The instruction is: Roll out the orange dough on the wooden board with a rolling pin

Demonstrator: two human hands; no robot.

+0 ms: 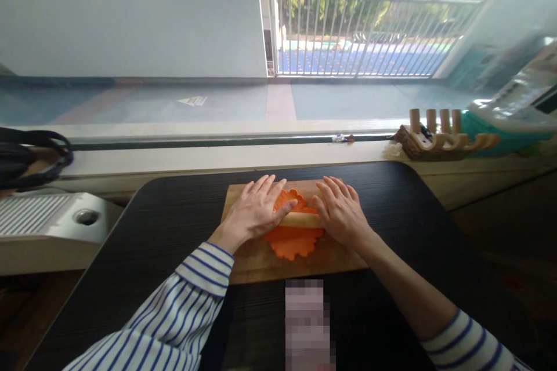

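Note:
A wooden rolling pin (301, 219) lies crosswise on a flattened orange sheet of dough or clay (294, 243) with a ragged edge. Under the sheet is a wooden board (256, 266). My left hand (256, 208) rests palm down over the pin's left end, its fingers stretched forward and its thumb along the pin. Over the right end lies my right hand (342, 208), also flat with fingers extended. Both palms hide the pin's ends. The orange sheet shows in front of and behind the pin.
The board sits on a black table (174, 226) against a windowsill (217, 156). A wooden rack with pegs (444, 139) and a teal container (491, 127) stand on the sill at right. At left are a white slotted unit (56, 214) and a black strap (39, 145). A pixelated patch covers the front.

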